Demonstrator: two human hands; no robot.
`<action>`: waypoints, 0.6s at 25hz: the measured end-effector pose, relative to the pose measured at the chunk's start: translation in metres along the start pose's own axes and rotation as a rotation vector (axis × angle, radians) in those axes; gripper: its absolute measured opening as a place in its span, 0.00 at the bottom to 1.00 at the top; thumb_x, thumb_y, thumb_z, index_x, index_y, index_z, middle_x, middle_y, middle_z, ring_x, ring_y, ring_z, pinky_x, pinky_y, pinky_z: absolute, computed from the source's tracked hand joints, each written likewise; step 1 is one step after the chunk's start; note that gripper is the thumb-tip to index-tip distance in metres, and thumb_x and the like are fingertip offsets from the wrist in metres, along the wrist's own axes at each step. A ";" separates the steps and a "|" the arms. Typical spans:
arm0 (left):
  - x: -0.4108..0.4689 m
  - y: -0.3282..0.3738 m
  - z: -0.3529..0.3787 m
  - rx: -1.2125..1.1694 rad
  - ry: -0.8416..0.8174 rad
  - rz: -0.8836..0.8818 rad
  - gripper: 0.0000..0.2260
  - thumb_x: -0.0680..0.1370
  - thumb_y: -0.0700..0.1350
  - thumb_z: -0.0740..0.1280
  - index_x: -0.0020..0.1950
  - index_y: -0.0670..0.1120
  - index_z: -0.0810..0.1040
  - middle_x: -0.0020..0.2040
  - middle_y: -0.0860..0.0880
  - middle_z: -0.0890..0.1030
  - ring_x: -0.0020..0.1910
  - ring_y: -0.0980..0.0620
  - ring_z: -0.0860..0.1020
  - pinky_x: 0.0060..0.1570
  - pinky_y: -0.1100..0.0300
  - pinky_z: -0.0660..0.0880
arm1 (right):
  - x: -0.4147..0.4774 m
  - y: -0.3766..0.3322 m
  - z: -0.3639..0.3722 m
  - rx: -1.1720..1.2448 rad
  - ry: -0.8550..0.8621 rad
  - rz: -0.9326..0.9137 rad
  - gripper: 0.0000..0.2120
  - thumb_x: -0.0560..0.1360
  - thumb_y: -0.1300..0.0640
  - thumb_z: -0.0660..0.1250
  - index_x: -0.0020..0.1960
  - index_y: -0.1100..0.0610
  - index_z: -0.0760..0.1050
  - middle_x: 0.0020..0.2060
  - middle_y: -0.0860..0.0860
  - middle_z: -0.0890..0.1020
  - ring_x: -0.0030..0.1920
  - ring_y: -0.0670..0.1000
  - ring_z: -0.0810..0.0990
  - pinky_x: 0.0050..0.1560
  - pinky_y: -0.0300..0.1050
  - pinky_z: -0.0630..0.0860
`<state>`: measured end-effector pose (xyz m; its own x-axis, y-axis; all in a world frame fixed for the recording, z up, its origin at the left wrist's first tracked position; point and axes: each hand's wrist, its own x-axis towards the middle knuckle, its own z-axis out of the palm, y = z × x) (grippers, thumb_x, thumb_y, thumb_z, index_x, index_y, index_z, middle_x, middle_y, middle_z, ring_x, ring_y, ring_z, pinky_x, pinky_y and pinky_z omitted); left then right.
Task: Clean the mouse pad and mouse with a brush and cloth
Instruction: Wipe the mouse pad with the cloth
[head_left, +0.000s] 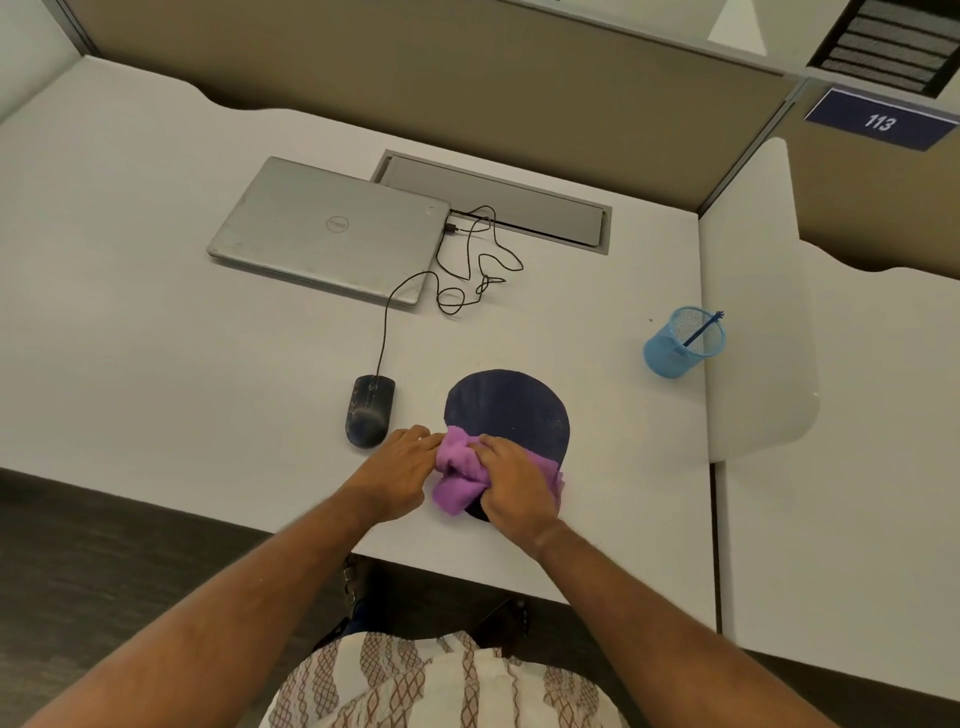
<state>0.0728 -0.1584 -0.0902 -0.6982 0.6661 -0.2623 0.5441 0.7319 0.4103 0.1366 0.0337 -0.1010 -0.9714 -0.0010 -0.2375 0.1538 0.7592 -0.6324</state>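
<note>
Fuzzy purple cloth (460, 470) – matt dark mouse pad (511, 408)

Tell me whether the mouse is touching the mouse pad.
Apart. The head view shows the mouse lying left of the mouse pad, with a strip of bare white desk plainly between them.
</note>
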 end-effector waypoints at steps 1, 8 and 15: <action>0.000 -0.002 0.000 0.022 0.000 0.016 0.26 0.77 0.39 0.62 0.75 0.49 0.65 0.70 0.50 0.71 0.64 0.51 0.68 0.67 0.58 0.62 | -0.005 0.005 0.003 -0.065 -0.042 -0.063 0.22 0.80 0.49 0.63 0.71 0.55 0.71 0.65 0.53 0.76 0.65 0.53 0.75 0.71 0.50 0.67; -0.002 0.006 -0.001 0.166 0.002 0.010 0.33 0.76 0.35 0.60 0.79 0.53 0.58 0.78 0.54 0.61 0.70 0.51 0.63 0.71 0.56 0.59 | -0.040 0.056 -0.010 -0.662 -0.212 -0.608 0.37 0.71 0.51 0.74 0.75 0.54 0.62 0.73 0.53 0.68 0.72 0.54 0.69 0.72 0.51 0.60; -0.003 0.010 -0.003 0.179 -0.013 -0.037 0.31 0.78 0.36 0.61 0.79 0.54 0.57 0.78 0.54 0.60 0.72 0.50 0.62 0.73 0.55 0.58 | -0.088 0.091 -0.030 -0.662 -0.336 -0.516 0.35 0.77 0.48 0.67 0.79 0.51 0.55 0.78 0.49 0.59 0.77 0.50 0.58 0.75 0.49 0.53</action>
<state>0.0789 -0.1533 -0.0827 -0.7139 0.6390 -0.2862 0.5929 0.7692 0.2384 0.2303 0.1228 -0.1157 -0.7707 -0.5564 -0.3105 -0.5229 0.8308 -0.1908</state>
